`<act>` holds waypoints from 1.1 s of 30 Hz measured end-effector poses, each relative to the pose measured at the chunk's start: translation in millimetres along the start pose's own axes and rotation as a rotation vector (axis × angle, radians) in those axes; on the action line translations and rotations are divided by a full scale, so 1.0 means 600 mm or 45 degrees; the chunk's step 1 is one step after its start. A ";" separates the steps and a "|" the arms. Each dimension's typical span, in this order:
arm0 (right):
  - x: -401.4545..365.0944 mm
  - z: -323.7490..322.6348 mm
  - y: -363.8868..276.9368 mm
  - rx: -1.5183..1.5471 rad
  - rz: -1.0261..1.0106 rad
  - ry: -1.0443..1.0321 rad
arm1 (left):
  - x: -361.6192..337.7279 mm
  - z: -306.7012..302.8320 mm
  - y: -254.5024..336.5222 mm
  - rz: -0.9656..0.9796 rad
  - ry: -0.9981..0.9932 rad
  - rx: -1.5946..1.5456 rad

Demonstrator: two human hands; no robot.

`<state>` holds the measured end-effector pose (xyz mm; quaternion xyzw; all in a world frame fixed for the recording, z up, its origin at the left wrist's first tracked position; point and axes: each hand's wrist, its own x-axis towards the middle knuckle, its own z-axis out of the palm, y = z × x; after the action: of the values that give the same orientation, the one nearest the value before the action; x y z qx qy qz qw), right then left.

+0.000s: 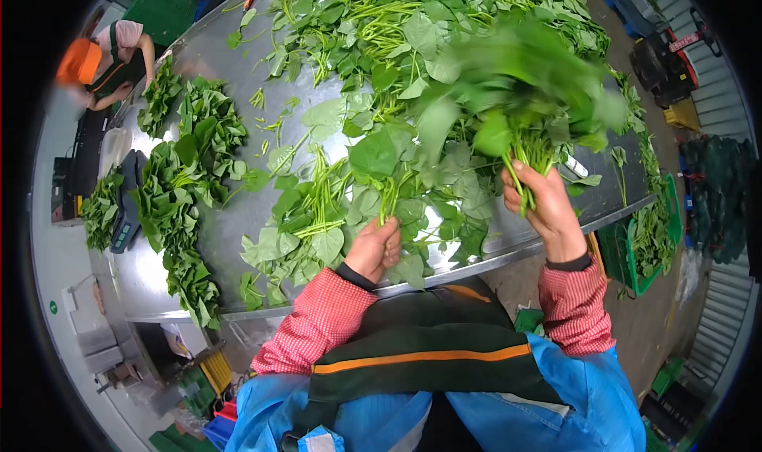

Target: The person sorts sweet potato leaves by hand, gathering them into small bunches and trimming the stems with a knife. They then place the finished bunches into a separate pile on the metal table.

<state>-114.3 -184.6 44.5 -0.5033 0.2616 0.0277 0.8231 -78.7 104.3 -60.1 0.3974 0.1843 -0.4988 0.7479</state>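
Apparently midway between heaped greens and bundles laid at left.
Clamping a thick bunch in the right hand, pinching sprigs in the left hand, over the metal table.

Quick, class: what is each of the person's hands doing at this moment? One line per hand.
Left hand: closed on a few leafy stems.
Right hand: closed around a thick bunch of leafy greens, its leaves blurred.

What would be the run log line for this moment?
Left hand: holds leafy stems | Right hand: holds bigger bunch, leaves blurred | Metal table: greens spread
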 end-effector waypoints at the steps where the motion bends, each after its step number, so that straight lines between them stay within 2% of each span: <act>1: 0.005 -0.006 0.015 -0.033 0.024 0.036 | -0.002 0.001 0.000 -0.017 -0.070 -0.033; 2: 0.010 -0.012 0.031 -0.063 0.040 0.075 | 0.000 0.003 0.005 -0.033 -0.145 -0.058; 5: -0.003 -0.004 0.029 0.016 0.017 0.086 | -0.032 0.088 0.030 0.103 0.223 0.061; 6: -0.009 0.006 0.031 0.051 0.004 0.114 | -0.022 0.069 0.019 0.201 0.143 0.072; 9: -0.016 0.052 0.079 0.129 -0.033 0.163 | -0.004 0.073 0.002 0.230 0.249 0.369; 10: -0.014 0.058 0.113 0.224 0.006 0.084 | 0.003 0.073 -0.004 0.180 0.242 0.233; 13: -0.007 0.057 0.189 0.261 0.418 -0.015 | 0.011 0.071 -0.021 0.127 0.162 0.044; 14: -0.005 0.057 0.204 0.237 0.439 -0.022 | 0.017 0.064 -0.027 0.122 0.066 0.064; 17: -0.002 0.056 0.219 0.110 0.521 -0.069 | 0.024 0.058 -0.040 0.078 0.185 0.432; 20: 0.002 0.060 0.190 -0.137 0.623 -0.140 | 0.024 0.049 -0.049 0.272 0.121 1.052; 23: 0.006 0.061 0.209 -0.191 0.497 -0.216 | 0.027 0.036 -0.047 0.370 0.149 1.668; 24: 0.010 0.060 0.215 -0.153 0.502 -0.209 | 0.012 0.059 -0.029 0.284 0.156 1.785; 27: 0.013 0.058 0.236 -0.025 0.489 -0.152 | 0.015 0.050 -0.036 0.511 0.206 1.833; 30: 0.015 0.068 0.245 0.102 0.386 -0.057 | -0.003 0.058 -0.025 0.294 0.145 1.704; 33: 0.028 0.078 0.222 0.199 0.304 -0.010 | -0.025 0.041 -0.059 -0.039 -0.089 1.175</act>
<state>-122.2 -83.3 -55.0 -0.4030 0.3177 0.1071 0.8516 -119.9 87.3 -49.6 0.6688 -0.0766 -0.5527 0.4913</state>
